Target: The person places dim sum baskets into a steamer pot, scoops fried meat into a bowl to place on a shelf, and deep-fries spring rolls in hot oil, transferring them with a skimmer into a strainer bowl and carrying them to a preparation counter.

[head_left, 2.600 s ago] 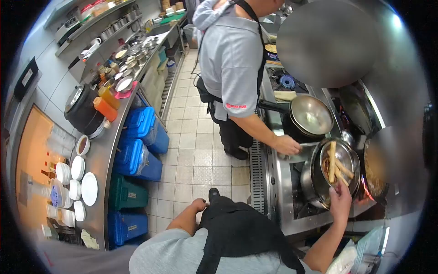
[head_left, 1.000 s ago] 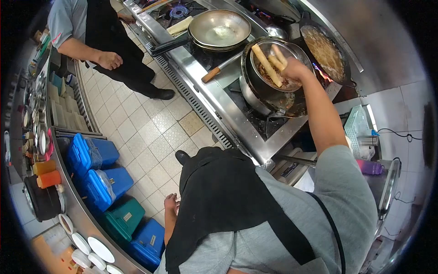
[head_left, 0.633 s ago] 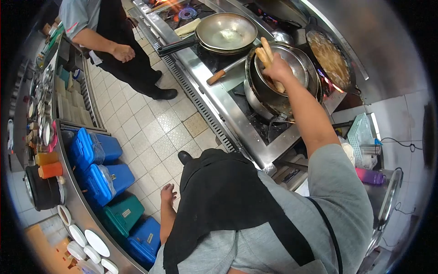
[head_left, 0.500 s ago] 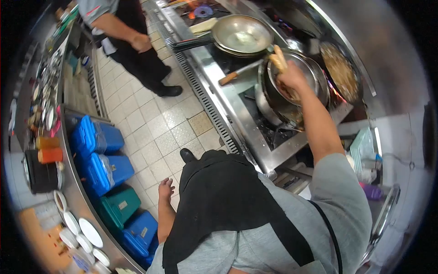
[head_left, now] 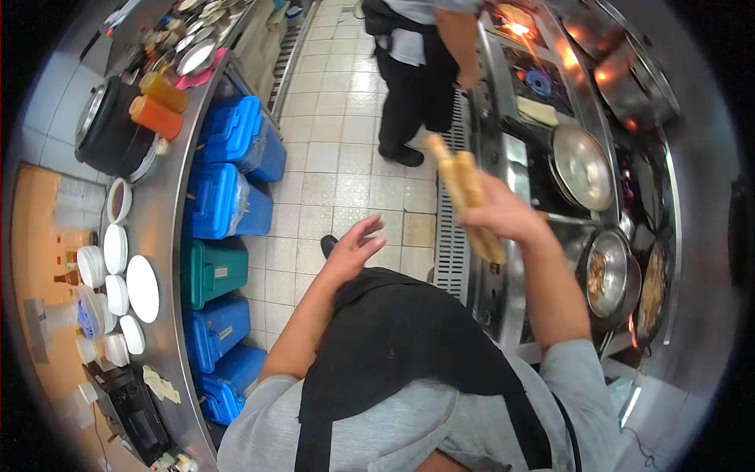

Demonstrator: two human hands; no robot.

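Observation:
Long, pale tan pieces [head_left: 454, 179] lie side by side in my right hand [head_left: 503, 208], whose fingers are wrapped around them over the floor drain beside the stove. I cannot tell whether they are bread or wood. My left hand [head_left: 355, 250] is in front of the apron with its fingers spread, holding nothing. To the right on the stove, a steel pan [head_left: 612, 271] contains browned food. Beyond it, a broad flat pan [head_left: 653, 295] holds more browned food, with flame at its edge.
A co-worker [head_left: 417, 86] stands ahead beside the stove. Stacked frying pans [head_left: 582, 165] and a folded cloth [head_left: 537, 111] are on the stove. At left, a steel counter [head_left: 174, 315] bears white plates [head_left: 142, 289] and sauce bottles [head_left: 156, 117], above blue bins [head_left: 228, 200].
My right hand has come away from the pan, carrying the tan pieces out over the floor drain. My left hand has risen in front of me. The view has swung left.

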